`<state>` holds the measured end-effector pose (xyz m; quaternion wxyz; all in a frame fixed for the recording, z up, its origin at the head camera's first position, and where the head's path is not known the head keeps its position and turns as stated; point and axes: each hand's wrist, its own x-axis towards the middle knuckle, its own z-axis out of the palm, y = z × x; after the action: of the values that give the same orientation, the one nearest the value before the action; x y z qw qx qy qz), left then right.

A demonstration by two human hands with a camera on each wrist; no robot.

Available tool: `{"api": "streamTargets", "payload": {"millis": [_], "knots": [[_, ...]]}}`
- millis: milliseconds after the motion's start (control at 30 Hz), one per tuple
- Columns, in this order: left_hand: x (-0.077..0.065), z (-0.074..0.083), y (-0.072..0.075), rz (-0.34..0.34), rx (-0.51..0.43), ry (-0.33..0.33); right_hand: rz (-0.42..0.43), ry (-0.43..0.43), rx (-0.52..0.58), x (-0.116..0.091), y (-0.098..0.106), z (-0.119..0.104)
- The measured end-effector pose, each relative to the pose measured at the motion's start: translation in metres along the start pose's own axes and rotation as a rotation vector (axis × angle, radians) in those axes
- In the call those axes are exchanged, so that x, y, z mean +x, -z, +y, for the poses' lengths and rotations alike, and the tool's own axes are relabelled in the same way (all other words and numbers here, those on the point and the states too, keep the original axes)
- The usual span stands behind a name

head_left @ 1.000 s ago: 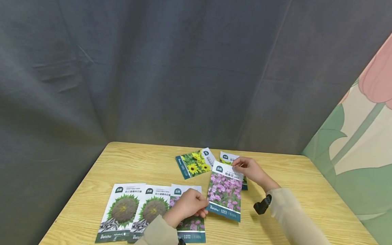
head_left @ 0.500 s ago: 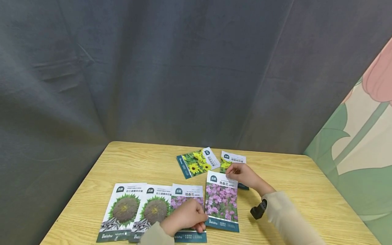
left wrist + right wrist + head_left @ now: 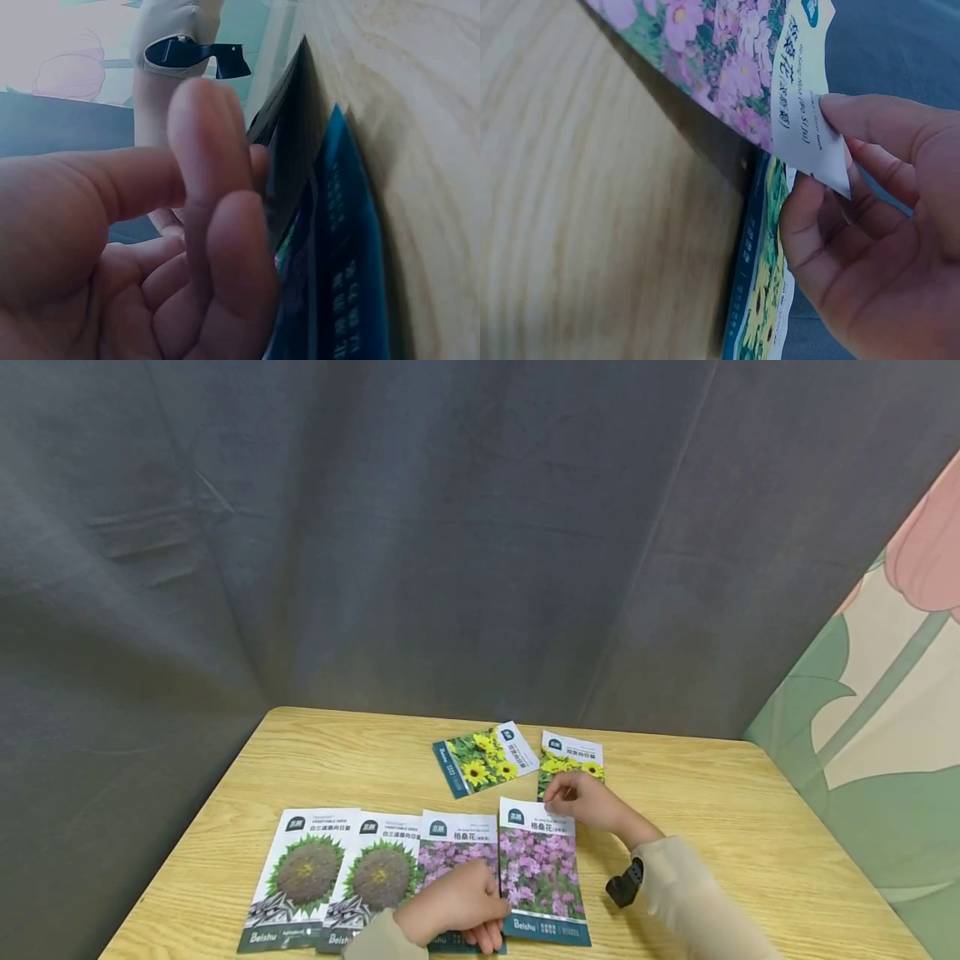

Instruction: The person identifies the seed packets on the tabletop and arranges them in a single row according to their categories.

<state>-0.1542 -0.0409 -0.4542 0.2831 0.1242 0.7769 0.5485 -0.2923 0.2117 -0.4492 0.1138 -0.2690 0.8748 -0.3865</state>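
At the near edge of the desk, the left hand reaches across a pink-flower packet, its thumb tip touching the lower left edge of a second such packet, which I'll call the held packet; its fingers are curled, but whether they pinch that edge I cannot tell. The held packet is at the right end of a front row, just right of the lying pink-flower packet and two packets with sunflower heads. Its top is raised off the desk, with a shadow beneath it in the right wrist view. There the right hand has its top corner nipped between thumb and fingers, the gap closed down to the paper. The step in hand looks like laying this packet into line with its neighbour; the next move calls for lowering the top edge flat, squaring the sides, then loosening the fingers without dragging the paper askew. Beyond the row lie two yellow-flower packets, one slanted, the other straighter and partly hidden by the right hand. Behind the desk hangs a dark curtain, with a painted wall to the right.
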Motion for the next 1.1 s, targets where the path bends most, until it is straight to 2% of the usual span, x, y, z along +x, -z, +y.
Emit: {"api": "streamTargets", "payload": {"millis": [300,633,1100], "knots": [[0.000,-0.003,-0.003,-0.003,0.035,0.012,-0.027,0.043,-0.039,0.003,-0.009,0.005],[0.002,-0.005,-0.007,0.010,0.091,0.051,-0.050,0.010,-0.050,0.004,-0.016,0.007],[-0.002,-0.005,-0.014,0.106,0.211,-0.013,-0.030,0.013,-0.080,0.004,-0.020,0.012]]}}
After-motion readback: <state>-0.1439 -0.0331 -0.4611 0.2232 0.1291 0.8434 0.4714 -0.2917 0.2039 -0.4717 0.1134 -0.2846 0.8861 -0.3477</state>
